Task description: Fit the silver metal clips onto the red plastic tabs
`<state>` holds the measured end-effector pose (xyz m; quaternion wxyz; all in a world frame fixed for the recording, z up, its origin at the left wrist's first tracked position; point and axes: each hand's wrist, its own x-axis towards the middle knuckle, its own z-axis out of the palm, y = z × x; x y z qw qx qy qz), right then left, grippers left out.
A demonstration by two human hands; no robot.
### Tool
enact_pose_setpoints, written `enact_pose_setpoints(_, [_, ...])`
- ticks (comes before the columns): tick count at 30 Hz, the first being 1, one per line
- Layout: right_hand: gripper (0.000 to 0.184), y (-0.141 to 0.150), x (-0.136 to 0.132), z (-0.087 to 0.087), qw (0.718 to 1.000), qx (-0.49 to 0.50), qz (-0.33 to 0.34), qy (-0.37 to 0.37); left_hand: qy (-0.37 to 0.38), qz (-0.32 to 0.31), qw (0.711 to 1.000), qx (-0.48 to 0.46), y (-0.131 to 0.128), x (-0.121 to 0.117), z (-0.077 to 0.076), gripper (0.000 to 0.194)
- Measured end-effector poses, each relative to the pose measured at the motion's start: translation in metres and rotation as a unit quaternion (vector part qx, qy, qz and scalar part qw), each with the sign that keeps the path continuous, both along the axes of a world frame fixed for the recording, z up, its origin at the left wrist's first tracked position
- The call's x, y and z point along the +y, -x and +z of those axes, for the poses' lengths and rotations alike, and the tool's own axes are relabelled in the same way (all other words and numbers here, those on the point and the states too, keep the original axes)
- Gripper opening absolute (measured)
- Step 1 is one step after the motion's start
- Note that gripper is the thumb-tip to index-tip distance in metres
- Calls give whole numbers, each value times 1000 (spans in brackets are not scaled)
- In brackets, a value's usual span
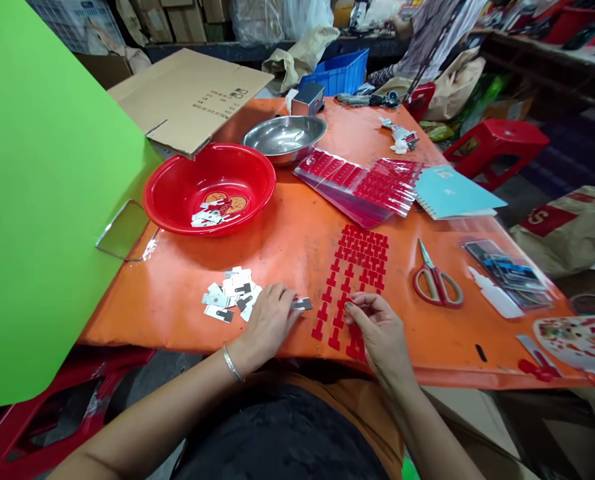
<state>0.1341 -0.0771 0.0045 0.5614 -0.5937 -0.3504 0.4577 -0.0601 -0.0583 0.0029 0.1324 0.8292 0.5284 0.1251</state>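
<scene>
My left hand (270,319) rests on the orange table (287,247), fingers pinched on a small silver metal piece (302,304). Just left of it lies a pile of several similar silver pieces (230,293). My right hand (377,327) is curled over the near end of a sheet of red T-shaped stickers (357,267), fingertips pressed together on one of them. A bracelet is on my left wrist.
A red bowl (187,200) with a few silver pieces, a steel bowl (284,137), packs of red stickers (367,183), a blue notebook (452,193), red-handled scissors (434,280), a white glue bottle (497,297) and flat cardboard (192,93) lie on the table. A green panel (42,200) fills the left.
</scene>
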Motion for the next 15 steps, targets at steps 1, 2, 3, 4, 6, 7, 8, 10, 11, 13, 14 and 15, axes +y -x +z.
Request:
enact_pose_setpoints(1, [26,0,0,-1,1000,2,-2,1,4,9,1000,5,-2,2,1,13])
enact_pose_setpoints(2, [26,1,0,-1,1000,2,-2,3,10,18,1000,8,-3,5,3,13])
enact_pose_setpoints(3, [27,1,0,-2,1000,-1,-1,6,18,26,999,5,-4,7,4,13])
enact_pose_setpoints(4, [28,2,0,-2,1000,-7,3,8,27,33,999,-1,-5,9,4,11])
enact_pose_setpoints(6, [30,4,-1,-3,999,-28,20,1,46,45,998,-16,-7,10,5,6])
enact_pose_setpoints(7, [30,5,-2,-4,998,-46,31,-8,55,47,997,-23,-8,10,5,4])
enact_pose_setpoints(8, [31,7,-4,-5,996,-72,44,-20,59,48,997,-30,-8,10,4,5])
enact_pose_setpoints(10, [34,9,-9,-7,983,-155,80,-54,57,44,996,-48,-8,8,2,10])
enact_pose_setpoints(11, [38,11,-12,-9,970,-206,102,-78,50,41,996,-57,-7,6,1,12])
enact_pose_setpoints(13, [50,15,-15,-13,930,-303,153,-141,37,40,996,-67,-7,5,-2,15])
enact_pose_setpoints(14, [56,16,-16,-16,906,-342,175,-175,34,40,996,-66,-7,5,-3,16])
enact_pose_setpoints(15, [61,18,-16,-19,883,-376,193,-203,33,39,997,-62,-7,5,-4,17])
